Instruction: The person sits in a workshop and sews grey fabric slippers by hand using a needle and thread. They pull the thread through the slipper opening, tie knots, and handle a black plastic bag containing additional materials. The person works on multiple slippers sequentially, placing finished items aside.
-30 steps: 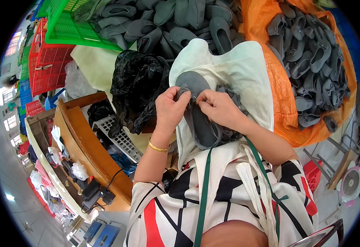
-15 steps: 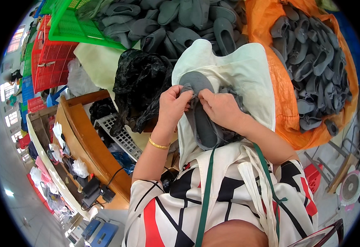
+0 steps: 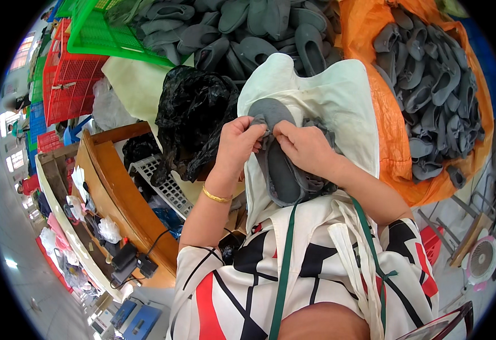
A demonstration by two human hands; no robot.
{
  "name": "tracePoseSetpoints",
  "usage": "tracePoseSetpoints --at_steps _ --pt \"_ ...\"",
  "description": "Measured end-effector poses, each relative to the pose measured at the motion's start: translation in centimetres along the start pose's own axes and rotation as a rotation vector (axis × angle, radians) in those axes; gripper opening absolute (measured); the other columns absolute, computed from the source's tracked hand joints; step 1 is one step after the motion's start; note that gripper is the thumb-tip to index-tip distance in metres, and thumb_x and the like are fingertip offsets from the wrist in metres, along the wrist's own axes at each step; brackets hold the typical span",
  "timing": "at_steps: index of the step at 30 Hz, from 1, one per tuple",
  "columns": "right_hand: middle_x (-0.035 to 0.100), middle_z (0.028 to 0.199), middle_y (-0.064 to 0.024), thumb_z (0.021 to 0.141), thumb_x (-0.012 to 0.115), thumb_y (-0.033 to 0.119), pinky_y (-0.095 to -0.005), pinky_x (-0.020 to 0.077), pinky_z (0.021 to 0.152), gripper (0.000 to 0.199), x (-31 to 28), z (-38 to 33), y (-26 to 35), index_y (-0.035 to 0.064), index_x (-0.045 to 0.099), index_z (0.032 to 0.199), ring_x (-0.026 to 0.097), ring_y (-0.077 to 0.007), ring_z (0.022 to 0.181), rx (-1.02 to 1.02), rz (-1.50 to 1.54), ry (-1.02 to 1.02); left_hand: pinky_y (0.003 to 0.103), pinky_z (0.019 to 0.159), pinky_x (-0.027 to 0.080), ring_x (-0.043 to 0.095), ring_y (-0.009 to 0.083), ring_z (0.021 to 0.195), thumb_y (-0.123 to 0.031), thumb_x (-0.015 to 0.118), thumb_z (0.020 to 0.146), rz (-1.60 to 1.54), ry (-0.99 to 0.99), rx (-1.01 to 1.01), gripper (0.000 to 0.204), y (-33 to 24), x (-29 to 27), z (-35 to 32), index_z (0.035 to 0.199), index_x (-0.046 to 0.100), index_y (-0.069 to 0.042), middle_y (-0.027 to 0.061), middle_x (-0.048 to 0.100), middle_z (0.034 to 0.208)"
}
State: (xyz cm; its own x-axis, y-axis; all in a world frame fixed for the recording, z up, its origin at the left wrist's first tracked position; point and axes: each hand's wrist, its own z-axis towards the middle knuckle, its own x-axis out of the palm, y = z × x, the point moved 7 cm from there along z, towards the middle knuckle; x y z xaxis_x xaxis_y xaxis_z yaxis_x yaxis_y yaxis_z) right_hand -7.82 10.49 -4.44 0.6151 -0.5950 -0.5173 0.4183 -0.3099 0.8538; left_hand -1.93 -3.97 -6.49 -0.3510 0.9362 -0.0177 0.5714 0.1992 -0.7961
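Observation:
A dark grey fabric shoe (image 3: 285, 175) lies across my lap on a white cloth (image 3: 353, 93), its toe pointing away from me. My left hand (image 3: 240, 140) pinches the grey material at the left of the shoe's strap, fingers closed. Close beside it, my right hand (image 3: 303, 146) grips the upper at the right edge of the opening, thumb and fingers pressed together. Both hands meet near the middle of the shoe. What exactly lies between the fingertips is partly hidden. More grey fabric pieces (image 3: 321, 131) sit bunched on the cloth behind my right hand.
Grey shoes (image 3: 253, 51) heap up ahead beside a green plastic basket (image 3: 81, 37). To the right an orange sack (image 3: 387, 130) holds many more. A black plastic bag (image 3: 194, 113) and a wooden table (image 3: 123, 198) stand at left, a white fan (image 3: 482, 258) at lower right.
Both hands keep their hold on the shoe, with only a slight shift of the fingers. The shoe stays in nearly the same place.

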Motion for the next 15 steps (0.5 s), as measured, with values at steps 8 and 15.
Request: tracePoseSetpoints --at_steps 8,15 --pt "0.063 0.073 -0.0174 0.093 0.056 0.009 -0.045 0.049 0.057 0.009 1.3 -0.6 0.4 0.0061 0.052 0.1 0.064 -0.0368 0.066 0.019 -0.064 -0.098 0.021 0.055 0.045 0.054 0.0051 0.058 -0.015 0.064 0.088 -0.111 0.041 -0.052 0.01 0.2 -0.3 0.1 0.085 0.066 -0.005 -0.0023 0.062 0.071" --pt "0.061 0.075 -0.0219 0.095 0.053 0.009 -0.0501 0.0478 0.061 0.013 1.3 0.0 -0.2 0.0035 0.044 0.103 0.061 -0.0439 0.071 0.156 0.158 -0.143 0.021 0.055 0.046 0.056 0.0066 0.057 -0.016 0.067 0.088 -0.237 0.053 -0.069 0.009 0.5 -0.2 -0.1 0.085 0.066 -0.008 -0.0022 0.064 0.071"
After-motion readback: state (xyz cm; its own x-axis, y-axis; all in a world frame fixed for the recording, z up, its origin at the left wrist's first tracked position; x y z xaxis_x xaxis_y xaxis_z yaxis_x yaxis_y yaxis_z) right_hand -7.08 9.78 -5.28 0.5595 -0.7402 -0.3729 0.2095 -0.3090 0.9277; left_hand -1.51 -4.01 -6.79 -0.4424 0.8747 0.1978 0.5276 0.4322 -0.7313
